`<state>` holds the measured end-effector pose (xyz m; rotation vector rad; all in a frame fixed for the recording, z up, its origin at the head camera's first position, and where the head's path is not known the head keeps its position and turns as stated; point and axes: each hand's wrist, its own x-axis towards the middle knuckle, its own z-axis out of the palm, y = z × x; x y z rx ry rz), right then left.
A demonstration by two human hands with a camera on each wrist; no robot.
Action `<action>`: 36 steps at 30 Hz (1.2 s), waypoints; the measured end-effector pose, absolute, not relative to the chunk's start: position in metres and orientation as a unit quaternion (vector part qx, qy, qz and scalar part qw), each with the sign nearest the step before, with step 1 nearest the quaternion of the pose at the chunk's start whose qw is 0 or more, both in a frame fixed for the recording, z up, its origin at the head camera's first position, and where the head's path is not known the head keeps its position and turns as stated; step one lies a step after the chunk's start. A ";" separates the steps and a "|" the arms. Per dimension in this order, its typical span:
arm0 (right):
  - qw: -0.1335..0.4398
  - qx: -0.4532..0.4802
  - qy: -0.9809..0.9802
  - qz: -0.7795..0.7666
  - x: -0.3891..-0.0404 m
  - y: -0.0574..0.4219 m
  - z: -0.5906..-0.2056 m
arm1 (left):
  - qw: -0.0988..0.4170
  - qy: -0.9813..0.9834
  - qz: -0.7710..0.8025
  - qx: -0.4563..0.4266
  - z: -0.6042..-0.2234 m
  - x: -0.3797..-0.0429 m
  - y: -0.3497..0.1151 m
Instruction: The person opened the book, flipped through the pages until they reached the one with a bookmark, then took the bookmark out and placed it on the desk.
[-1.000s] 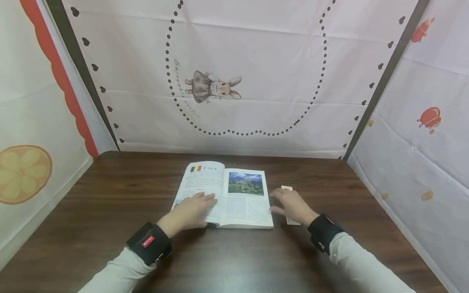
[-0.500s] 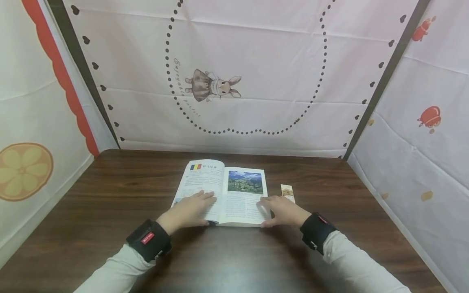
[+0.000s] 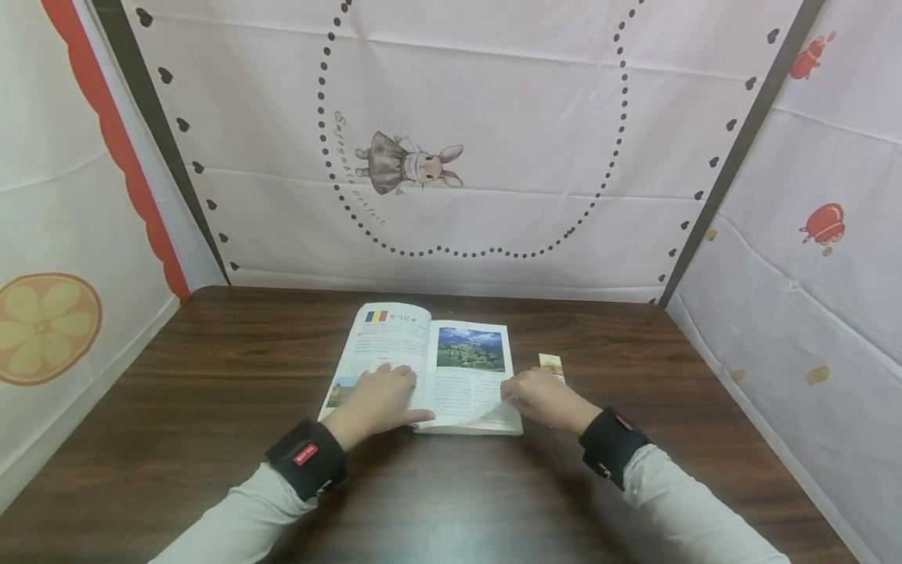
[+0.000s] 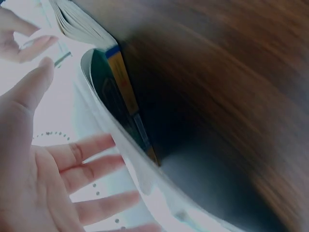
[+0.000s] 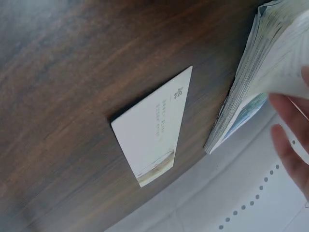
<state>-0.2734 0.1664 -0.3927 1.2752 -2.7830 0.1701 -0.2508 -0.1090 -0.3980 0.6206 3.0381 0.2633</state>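
Note:
An open book [image 3: 395,337] lies on the table, a small flag printed on its left page and a mountain photo [image 3: 470,349] on the right one. My left hand [image 3: 380,399] rests on the left page, fingers extended and thumb reaching across the fold. At the right page's lower outer edge, my right hand [image 3: 546,398] pinches a page, whose corner curls up. The right wrist view shows that lifted page [image 5: 285,72] at the fingers. Beside the book lies a white bookmark [image 5: 152,128], partly hidden under the right hand in the head view.
The dark wooden table [image 3: 232,376] extends around the book on all sides. Behind it hangs a white cloth [image 3: 521,157] with a rabbit print, and more printed cloth [image 3: 775,235] closes off the right side. The book's spine [image 4: 123,79] shows in the left wrist view.
My right hand has moved left from over the bookmark to the book, and now lifts a page corner. The left hand has shifted slightly right, its thumb now over the fold.

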 end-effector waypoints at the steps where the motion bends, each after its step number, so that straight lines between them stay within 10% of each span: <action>1: 0.057 0.414 -0.907 0.051 -0.273 0.166 -0.392 | 0.014 0.978 0.085 0.192 -0.398 -0.251 -0.106; 13: 0.349 0.474 -0.805 0.076 -0.270 0.141 -0.375 | -0.061 0.988 0.019 0.144 -0.407 -0.243 -0.080; 18: 0.389 0.468 -0.787 0.103 -0.268 0.126 -0.367 | -0.073 0.988 0.030 0.131 -0.404 -0.243 -0.079; 23: 0.317 0.419 -0.837 0.153 -0.266 0.125 -0.370 | -0.085 0.981 0.153 0.087 -0.401 -0.243 -0.088; 31: -0.002 0.323 -0.944 0.062 -0.264 0.140 -0.390 | -0.162 0.921 0.355 0.006 -0.395 -0.246 -0.120; 36: -0.077 0.314 -0.946 0.035 -0.266 0.148 -0.400 | -0.213 0.925 0.315 0.022 -0.397 -0.245 -0.130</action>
